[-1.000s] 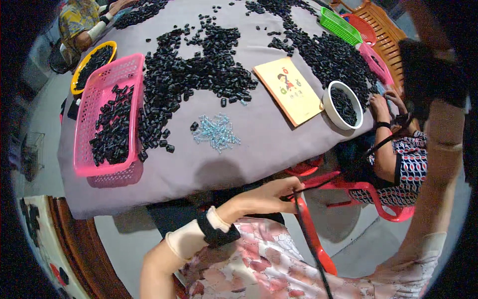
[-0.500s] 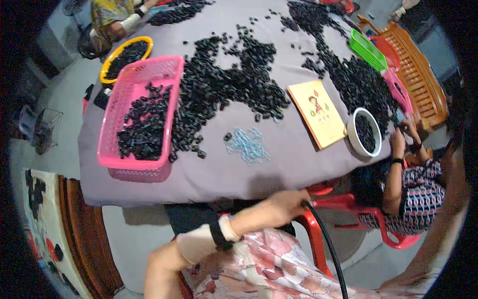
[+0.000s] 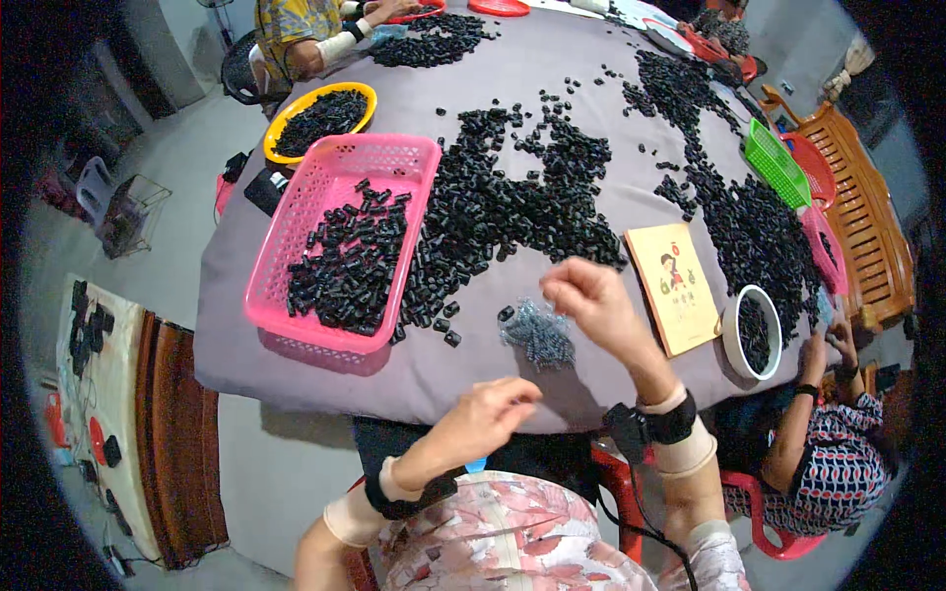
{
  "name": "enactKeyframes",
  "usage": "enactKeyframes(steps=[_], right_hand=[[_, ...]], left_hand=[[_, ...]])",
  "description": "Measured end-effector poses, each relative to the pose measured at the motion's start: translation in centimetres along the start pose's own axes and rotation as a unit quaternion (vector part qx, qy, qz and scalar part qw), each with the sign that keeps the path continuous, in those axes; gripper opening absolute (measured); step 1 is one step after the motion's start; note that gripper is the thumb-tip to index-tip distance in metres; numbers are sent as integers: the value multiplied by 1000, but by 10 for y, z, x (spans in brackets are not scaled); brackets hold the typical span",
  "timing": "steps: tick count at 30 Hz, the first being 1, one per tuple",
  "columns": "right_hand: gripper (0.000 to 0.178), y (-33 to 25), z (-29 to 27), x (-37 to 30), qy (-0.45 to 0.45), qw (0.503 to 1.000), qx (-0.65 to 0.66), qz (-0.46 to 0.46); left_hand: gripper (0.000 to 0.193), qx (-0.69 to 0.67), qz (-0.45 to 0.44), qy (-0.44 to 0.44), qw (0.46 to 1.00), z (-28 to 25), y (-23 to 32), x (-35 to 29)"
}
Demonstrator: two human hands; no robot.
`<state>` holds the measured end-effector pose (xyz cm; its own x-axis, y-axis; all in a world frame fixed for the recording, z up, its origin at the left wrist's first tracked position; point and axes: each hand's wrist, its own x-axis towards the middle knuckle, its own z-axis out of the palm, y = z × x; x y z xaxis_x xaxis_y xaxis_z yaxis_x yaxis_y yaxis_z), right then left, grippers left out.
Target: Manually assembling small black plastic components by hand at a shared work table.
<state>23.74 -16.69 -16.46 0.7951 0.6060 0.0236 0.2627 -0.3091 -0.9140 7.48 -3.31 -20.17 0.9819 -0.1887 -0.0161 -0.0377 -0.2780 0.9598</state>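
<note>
My right hand (image 3: pixel 598 307) hovers above a small pile of thin, clear bluish pieces (image 3: pixel 540 335). Its fingers are curled closed in a pinch, and whatever lies between them is hidden. Lower and to the left, my left hand (image 3: pixel 483 419) hangs at the table's front edge. Its fingers are half bent, the thumb stands a little apart, and no object shows in it. Beyond both hands spreads a wide heap of small black plastic parts (image 3: pixel 522 197). A pink basket (image 3: pixel 266 266) on the left holds more of these black parts.
A yellow booklet (image 3: pixel 680 295) and a white bowl (image 3: pixel 774 340) of black parts are to the right. Left stands a yellow bowl (image 3: pixel 271 143). A green basket (image 3: pixel 778 163) sits far right. Another person (image 3: pixel 828 443) works at the right edge. A black cable (image 3: pixel 650 532) runs by my right arm.
My right hand has come into view over the clear pieces. My left hand has moved left, away from the black cable it was at. The view has shifted, so the table appears lower and farther right.
</note>
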Motion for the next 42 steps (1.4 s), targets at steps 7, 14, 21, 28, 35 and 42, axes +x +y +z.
enactKeyframes(steps=[7,14,21,28,35,42], right_hand=[[13,32,33,-8,-3,970,-178,-165],[14,38,54,4,-2,943,-261,-205],[11,39,55,9,-14,935,-287,-208],[14,40,57,14,-3,924,-323,-204],[16,43,61,12,13,924,-325,-203],[18,43,48,13,59,942,-240,-225]], left_hand=[[14,-109,-190,213,952,-39,-22,-20],[15,-79,-186,205,958,-39,-23,-9],[15,-115,-184,243,945,-32,-39,-7],[16,-170,-165,320,917,-33,-33,-2],[24,172,-86,320,928,-46,-25,16],[25,267,-69,315,908,-42,-36,28]])
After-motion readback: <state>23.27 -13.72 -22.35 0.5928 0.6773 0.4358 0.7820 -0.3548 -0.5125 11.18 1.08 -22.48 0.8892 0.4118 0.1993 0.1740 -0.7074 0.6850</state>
